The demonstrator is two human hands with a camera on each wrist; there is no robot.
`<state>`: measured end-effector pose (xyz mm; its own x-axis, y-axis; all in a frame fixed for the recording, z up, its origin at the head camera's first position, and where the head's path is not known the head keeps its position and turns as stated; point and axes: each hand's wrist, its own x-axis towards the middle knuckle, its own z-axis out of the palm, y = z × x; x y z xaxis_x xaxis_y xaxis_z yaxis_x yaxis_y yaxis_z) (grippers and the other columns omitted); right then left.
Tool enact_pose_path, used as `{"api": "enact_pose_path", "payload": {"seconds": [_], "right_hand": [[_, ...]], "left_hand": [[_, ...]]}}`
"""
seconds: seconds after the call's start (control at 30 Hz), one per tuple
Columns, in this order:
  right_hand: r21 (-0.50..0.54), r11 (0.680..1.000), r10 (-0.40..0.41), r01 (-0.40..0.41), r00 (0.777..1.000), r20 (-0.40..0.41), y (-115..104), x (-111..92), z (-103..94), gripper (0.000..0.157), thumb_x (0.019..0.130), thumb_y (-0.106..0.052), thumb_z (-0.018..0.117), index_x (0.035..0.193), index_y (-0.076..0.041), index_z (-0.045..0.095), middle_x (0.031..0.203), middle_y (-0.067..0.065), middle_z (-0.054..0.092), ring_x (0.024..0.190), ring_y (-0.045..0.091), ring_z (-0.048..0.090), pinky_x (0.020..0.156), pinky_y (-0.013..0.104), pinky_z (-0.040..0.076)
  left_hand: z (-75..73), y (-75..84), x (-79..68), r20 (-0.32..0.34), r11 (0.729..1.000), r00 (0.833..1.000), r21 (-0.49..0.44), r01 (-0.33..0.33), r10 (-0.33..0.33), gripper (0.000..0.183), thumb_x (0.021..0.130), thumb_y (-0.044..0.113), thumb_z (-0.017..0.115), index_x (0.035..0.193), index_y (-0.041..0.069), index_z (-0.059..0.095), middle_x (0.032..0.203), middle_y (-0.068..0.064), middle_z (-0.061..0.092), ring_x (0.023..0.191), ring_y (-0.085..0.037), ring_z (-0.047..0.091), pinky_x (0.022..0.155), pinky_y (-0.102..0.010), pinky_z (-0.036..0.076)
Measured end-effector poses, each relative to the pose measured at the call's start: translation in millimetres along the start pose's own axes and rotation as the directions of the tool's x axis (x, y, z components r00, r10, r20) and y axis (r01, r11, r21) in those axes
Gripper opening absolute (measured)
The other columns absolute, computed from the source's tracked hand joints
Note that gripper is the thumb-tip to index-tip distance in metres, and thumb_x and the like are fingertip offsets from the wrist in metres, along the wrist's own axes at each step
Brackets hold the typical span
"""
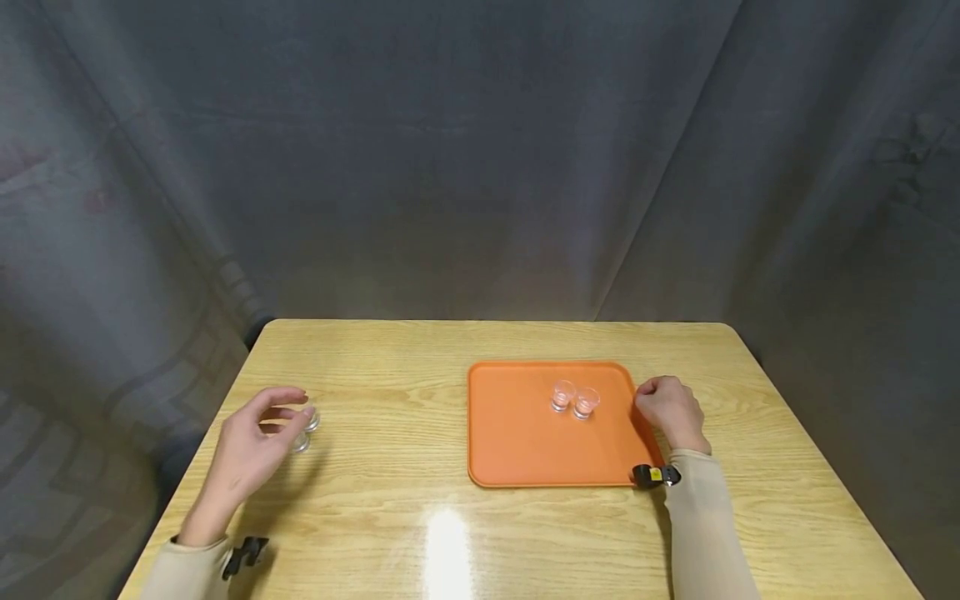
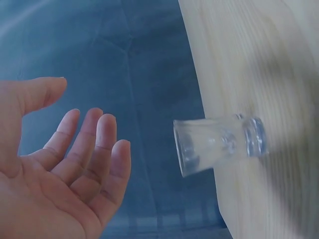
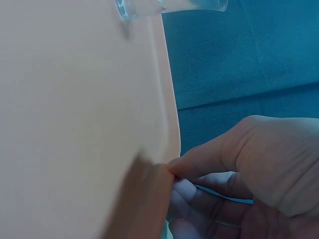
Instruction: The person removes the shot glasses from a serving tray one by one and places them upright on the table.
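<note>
At the left of the table my left hand [image 1: 253, 443] hovers beside two small clear shot glasses, the farther glass [image 1: 312, 419] and the nearer glass [image 1: 301, 443]. In the left wrist view its fingers are loosely bent and hold nothing, apart from an upright shot glass [image 2: 214, 142]; a second glass is mostly hidden behind that one. An orange tray [image 1: 517, 437] lies right of centre. My right hand [image 1: 671, 412] pinches its right rim, with the thumb on top in the right wrist view. Two more shot glasses, one [image 1: 562, 397] beside another [image 1: 586, 404], stand on the tray.
The wooden table [image 1: 390, 400] carries the tray and glasses. Dark grey curtains [image 1: 465, 167] hang behind it and at both sides. A bright light reflection shows near the front middle of the tabletop.
</note>
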<state>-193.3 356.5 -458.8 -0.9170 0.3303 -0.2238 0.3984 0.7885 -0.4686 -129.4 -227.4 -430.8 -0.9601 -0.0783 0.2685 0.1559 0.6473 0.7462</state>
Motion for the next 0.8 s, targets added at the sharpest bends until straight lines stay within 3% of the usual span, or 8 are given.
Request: {"api": "enact_pose_path", "payload": {"seconds": [0.5,0.8], "right_hand": [[-0.005,1.000,-0.006,0.006,1.000,0.002,-0.8,0.9,1.0,0.022,0.095,-0.013,0.061,0.110,0.000,0.071,0.102,0.019,0.070,0.086,0.032,0.061,0.074,0.043,0.044],[0.006,1.000,0.012,-0.012,1.000,0.004,-0.5,-0.8,0.2,0.022,0.096,-0.013,0.061,0.110,0.000,0.070,0.102,0.020,0.069,0.087,0.033,0.060,0.076,0.044,0.044]], "left_hand": [[16.9,19.8,5.3,0.084,1.000,0.996,-0.002,-0.028,0.028,0.024,0.101,0.027,0.076,0.121,0.014,0.074,0.116,-0.006,0.078,0.093,0.003,0.068,0.080,-0.016,0.053],[28.5,34.6,8.8,0.111,0.998,0.992,0.013,-0.064,0.062,0.025,0.100,0.029,0.077,0.122,0.017,0.074,0.116,-0.001,0.078,0.098,-0.011,0.072,0.084,-0.032,0.058]]}}
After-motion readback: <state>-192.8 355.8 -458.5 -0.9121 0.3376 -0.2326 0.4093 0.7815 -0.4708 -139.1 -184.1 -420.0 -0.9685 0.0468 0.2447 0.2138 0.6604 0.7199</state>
